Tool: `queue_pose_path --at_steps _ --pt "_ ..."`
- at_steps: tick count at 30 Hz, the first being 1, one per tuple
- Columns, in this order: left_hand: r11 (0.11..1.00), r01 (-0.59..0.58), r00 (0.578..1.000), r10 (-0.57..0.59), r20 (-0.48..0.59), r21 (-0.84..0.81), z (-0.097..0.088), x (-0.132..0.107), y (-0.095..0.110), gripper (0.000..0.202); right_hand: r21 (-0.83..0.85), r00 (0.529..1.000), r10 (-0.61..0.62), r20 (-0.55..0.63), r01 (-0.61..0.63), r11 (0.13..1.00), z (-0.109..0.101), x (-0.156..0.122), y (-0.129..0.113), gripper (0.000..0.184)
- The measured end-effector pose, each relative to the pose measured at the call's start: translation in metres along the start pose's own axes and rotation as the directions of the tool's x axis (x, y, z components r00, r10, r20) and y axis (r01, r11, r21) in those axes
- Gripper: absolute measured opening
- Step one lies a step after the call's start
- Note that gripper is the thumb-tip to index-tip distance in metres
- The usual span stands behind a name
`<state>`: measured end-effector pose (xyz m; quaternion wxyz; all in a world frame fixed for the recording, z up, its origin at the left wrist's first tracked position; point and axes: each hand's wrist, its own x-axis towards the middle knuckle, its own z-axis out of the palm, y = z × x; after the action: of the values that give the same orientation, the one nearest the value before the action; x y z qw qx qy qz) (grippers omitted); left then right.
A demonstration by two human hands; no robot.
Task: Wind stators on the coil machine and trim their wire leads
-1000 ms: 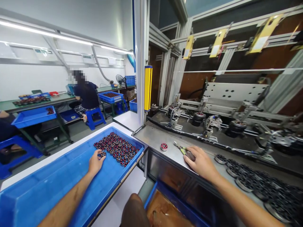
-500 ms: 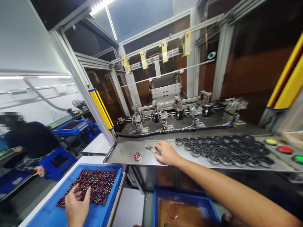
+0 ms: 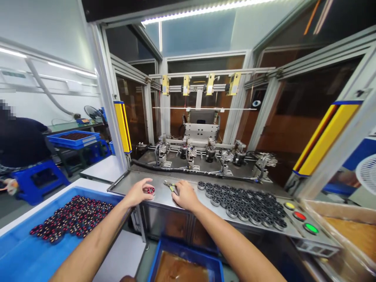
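Red wound ring (image 3: 150, 190), small and round, sits on the grey steel counter (image 3: 126, 187), pinched by the fingertips of the left hand (image 3: 137, 192). The step looks like gripping it, so a lift would need a firm pinch. The right hand (image 3: 184, 194) lies over green-handled pliers (image 3: 169, 183); I cannot tell its grip. Both forearms reach forward, wrists low.

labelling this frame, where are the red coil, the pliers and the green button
red coil (image 3: 150, 190), head view, its top face
pliers (image 3: 169, 184), head view, near the hinge
green button (image 3: 310, 228), head view, its round cap
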<state>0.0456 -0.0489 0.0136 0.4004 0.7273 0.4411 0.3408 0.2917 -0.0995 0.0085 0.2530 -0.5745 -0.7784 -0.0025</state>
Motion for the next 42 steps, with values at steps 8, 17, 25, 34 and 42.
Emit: queue_pose_path --at_steps 8,17,25,34,42 --pt "0.983 -0.184 0.95 0.17 -0.261 -0.028 0.028 -0.064 0.056 0.058 0.399 0.996 0.011 -0.089 0.026 0.917 -0.037 -0.016 -0.024 0.032" --pt "0.794 -0.605 0.722 0.575 -0.385 0.051 0.104 -0.205 0.081 0.069 0.918 0.945 0.1 0.312 -0.327 0.225 -0.066 -0.18 -0.102 0.051" --pt "0.863 -0.453 0.869 0.371 -0.326 -0.225 0.124 -0.223 0.097 0.073 0.847 0.884 0.005 0.467 -0.445 -0.29 -0.08 -0.197 -0.096 0.04" --pt "0.8 -0.317 0.944 0.212 -0.254 -0.509 0.125 -0.227 0.108 0.073 0.736 0.784 -0.279 0.555 -0.619 -0.273 -0.054 -0.227 -0.059 0.033" --pt "0.833 -0.482 0.851 0.372 -0.369 -0.271 0.134 -0.224 0.105 0.076 0.705 0.774 -0.082 0.627 -0.61 -0.363 -0.045 -0.241 -0.114 0.04"
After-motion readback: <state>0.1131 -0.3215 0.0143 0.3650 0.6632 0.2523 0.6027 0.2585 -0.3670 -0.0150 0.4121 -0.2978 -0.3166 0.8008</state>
